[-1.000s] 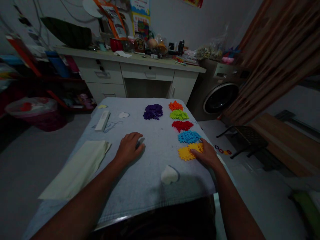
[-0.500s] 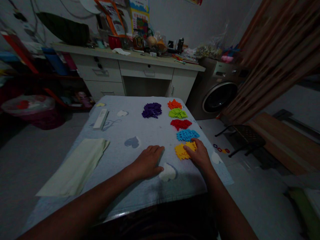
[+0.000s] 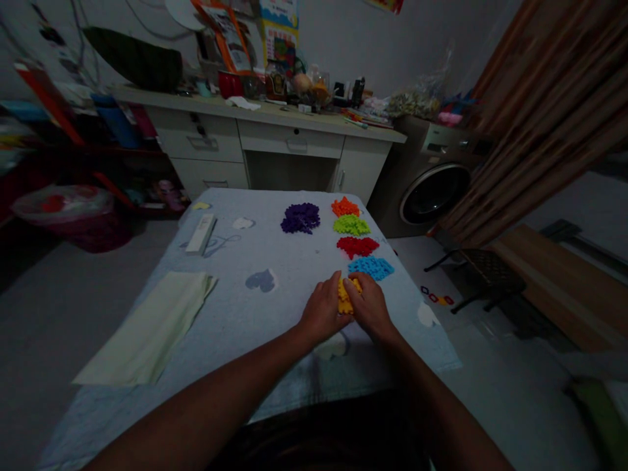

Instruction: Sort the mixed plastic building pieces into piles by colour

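Observation:
A cluster of small yellow plastic pieces is pressed between my two hands near the front right of the cloth-covered table. My left hand closes on its left side, and my right hand curls over its right side with the thumb on top. Just beyond lies a heap of light blue pieces. Behind it, in a column, are red pieces, lime green pieces and orange pieces. A larger purple heap sits to their left.
At the table's left are a folded pale cloth and a white bar-shaped object. A white desk crowded with items and a washing machine stand behind. A low stool is on the right.
My left hand has moved right from lying flat on the cloth to the yellow pieces. My right hand has shifted left, and the yellow pieces are now gathered between both hands.

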Demonstrator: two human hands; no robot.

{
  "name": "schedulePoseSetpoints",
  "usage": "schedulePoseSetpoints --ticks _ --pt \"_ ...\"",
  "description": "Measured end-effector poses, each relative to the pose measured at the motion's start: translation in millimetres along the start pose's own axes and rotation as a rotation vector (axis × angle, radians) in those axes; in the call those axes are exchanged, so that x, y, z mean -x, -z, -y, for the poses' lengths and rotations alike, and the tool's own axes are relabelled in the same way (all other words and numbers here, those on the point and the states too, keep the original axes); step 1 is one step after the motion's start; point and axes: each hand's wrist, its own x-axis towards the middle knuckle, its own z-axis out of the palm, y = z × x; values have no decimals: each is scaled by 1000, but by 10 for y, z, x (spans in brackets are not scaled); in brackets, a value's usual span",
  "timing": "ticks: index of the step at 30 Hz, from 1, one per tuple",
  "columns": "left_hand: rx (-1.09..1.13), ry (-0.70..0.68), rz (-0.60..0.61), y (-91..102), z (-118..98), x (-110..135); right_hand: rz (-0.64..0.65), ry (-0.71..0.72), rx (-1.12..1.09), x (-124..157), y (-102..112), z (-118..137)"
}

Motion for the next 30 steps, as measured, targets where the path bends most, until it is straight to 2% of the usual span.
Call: schedulePoseSetpoints --ticks 4,8,12,15,18,21,24,27,30 --pt "118 71 -54 94 54 -41 6 44 -38 -207 -84 117" --pt "186 158 -104 329 145 -104 26 65 -93 -435 -257 257" --pt "217 210 -114 681 360 -161 69 70 -230 -650 -549 436" --pt "207 239 -175 924 565 -180 103 99 -356 -808 -766 589" --pt "141 234 -221 1076 748 -166 158 131 -427 -948 -846 690" --pt "85 209 -222 1122 867 -113 160 160 -393 -1011 -711 666" --pt "-19 206 -253 1093 917 -37 168 176 -215 -917 -415 541" --pt "-170 236 -262 1046 928 30 317 210 101 -654 -110 400" --pt "-297 264 -237 1024 927 65 476 205 374 -357 61 296"
